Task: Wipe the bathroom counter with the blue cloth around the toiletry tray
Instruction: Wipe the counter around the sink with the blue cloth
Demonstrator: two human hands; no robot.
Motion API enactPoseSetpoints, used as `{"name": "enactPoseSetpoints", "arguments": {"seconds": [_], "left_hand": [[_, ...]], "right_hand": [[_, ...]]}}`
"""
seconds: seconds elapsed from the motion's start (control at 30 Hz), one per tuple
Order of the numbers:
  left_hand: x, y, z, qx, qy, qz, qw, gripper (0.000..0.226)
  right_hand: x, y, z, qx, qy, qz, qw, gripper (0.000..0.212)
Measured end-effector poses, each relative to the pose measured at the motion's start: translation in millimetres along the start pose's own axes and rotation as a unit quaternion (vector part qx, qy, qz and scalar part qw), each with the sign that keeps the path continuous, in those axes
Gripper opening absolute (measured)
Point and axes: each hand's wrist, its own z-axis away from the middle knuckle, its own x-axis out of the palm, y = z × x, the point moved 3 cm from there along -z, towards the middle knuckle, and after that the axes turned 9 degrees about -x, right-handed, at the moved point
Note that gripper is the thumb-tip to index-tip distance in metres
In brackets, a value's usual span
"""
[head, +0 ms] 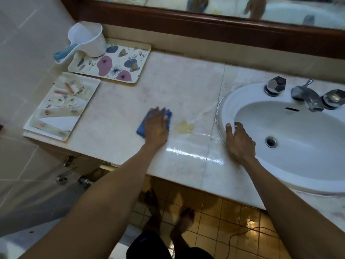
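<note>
Left of the sink (222, 116), the left hand (156, 128) lies flat on the blue cloth (141, 128), fingers (157, 114) spread, pressing it to the marble worktop (130, 101); a yellowish stain (183, 127) sits between cloth and sink, just beside the cloth; the right hand (239, 142) rests on the sink's near-left rim, fingers loosely open and holding nothing; well left of the sink, the toiletry tray (85, 107) lies at the worktop's far end, with a floral tray (119, 71) behind it bearing a white scoop (87, 41).
</note>
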Motion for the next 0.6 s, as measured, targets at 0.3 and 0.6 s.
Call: {"name": "enactPoseSetpoints", "arguments": {"seconds": [0.3, 0.6], "left_hand": [[33.8, 28.5, 80.9, 0.296, -0.088, -0.104, 0.945, 0.051], [32.2, 40.0, -10.4, -0.004, -0.003, -0.099, 0.995, 0.060]], "right_hand": [[-1.4, 3.0, -5.7, 0.010, -0.015, -0.020, 1.000, 0.064], [0.9, -0.4, -6.5, 0.002, -0.012, 0.014, 1.000, 0.058]]}}
